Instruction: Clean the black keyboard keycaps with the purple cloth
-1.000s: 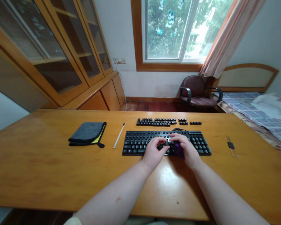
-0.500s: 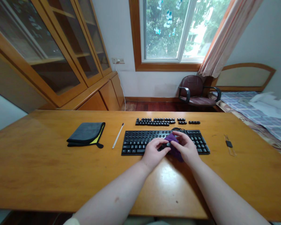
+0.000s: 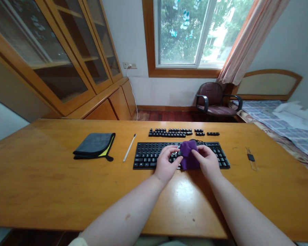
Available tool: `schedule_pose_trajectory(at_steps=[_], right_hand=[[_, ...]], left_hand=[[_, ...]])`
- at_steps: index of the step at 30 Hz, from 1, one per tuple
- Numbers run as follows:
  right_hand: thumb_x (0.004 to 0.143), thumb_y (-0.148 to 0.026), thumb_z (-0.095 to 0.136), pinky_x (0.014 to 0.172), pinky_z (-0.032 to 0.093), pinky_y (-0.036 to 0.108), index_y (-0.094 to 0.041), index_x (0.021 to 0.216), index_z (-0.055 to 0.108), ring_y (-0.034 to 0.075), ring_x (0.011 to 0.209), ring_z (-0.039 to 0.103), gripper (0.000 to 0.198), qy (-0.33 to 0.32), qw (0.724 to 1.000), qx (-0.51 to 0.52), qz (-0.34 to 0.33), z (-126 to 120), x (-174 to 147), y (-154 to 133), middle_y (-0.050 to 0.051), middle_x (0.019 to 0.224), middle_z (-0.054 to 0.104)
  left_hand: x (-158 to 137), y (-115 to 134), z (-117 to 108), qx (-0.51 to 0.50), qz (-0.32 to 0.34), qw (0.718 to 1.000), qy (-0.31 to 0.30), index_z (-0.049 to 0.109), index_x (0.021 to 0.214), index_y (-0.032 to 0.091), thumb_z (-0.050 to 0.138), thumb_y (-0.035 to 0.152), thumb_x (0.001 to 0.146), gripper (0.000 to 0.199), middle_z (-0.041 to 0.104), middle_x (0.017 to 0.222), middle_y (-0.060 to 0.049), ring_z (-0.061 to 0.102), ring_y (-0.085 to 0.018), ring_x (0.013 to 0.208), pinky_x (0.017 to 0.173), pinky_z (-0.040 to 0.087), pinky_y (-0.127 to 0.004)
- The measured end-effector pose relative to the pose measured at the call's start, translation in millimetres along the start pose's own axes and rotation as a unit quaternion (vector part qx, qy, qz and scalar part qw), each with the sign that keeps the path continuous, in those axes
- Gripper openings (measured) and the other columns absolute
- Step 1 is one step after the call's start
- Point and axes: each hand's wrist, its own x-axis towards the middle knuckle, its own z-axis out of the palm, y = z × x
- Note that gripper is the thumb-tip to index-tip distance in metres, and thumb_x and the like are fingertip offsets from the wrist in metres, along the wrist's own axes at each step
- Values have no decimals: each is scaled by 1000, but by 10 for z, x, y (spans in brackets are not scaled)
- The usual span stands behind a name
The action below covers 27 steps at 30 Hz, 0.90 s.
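The right hand [image 3: 209,161] is pinching a soft, creased purple cloth [image 3: 190,160] between its fingers, just over a long, black plastic keyboard [image 3: 146,154]. The left hand [image 3: 166,163] is curling at the cloth's left edge; I cannot tell whether its fingers are gripping anything. Small, blocky black keycaps [image 3: 167,134] are lying in rows behind the keyboard on the glossy, orange-brown wooden tabletop [image 3: 56,188]. Beyond, a maroon padded armchair [image 3: 212,95] is standing near a wood-framed window [image 3: 178,44].
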Motion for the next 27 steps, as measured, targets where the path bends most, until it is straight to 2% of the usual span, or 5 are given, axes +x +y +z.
schedule_pose_trajectory(at_steps=[7, 11, 14, 18, 27], right_hand=[[70, -39, 67, 60, 48, 29, -19, 83, 65, 15, 62, 58, 24, -129, 977, 147, 88, 57, -80, 41, 2, 70, 64], [68, -34, 70, 66, 50, 33, -21, 92, 66, 17, 68, 61, 28, -147, 969, 169, 108, 57, -83, 92, 4, 78, 66], [66, -33, 72, 72, 50, 37, -22, 96, 67, 20, 77, 61, 32, -174, 975, 117, 75, 29, -60, 79, 5, 89, 66], [70, -34, 69, 81, 46, 37, -23, 92, 71, 22, 91, 58, 24, -226, 973, 35, -12, -14, -27, 3, 6, 97, 63], [65, -33, 72, 76, 47, 36, -21, 69, 70, 20, 77, 60, 13, -136, 990, -12, -23, 9, -53, 10, 5, 78, 67]], left_hand=[[-23, 39, -4, 15, -32, 999, -34, 66, 98, 20, 64, 19, 74, 24, 66, 98, -7, 62, -18, 92, 87, 49, -35], [-24, 69, -6, 29, -21, 999, -31, 68, 94, 22, 67, 18, 71, 23, 67, 94, -5, 62, -18, 89, 86, 49, -35], [-39, 35, 15, -21, -51, 998, -19, 67, 95, 20, 68, 15, 68, 27, 68, 90, -5, 64, -17, 82, 80, 52, -32], [-62, 13, 19, 2, -59, 998, -4, 68, 79, 18, 71, 18, 66, 14, 68, 81, -4, 64, -17, 78, 76, 52, -31], [-54, 92, -2, 61, 3, 998, -3, 72, 80, 20, 71, 18, 66, 14, 70, 80, -3, 64, -16, 75, 77, 52, -31]])
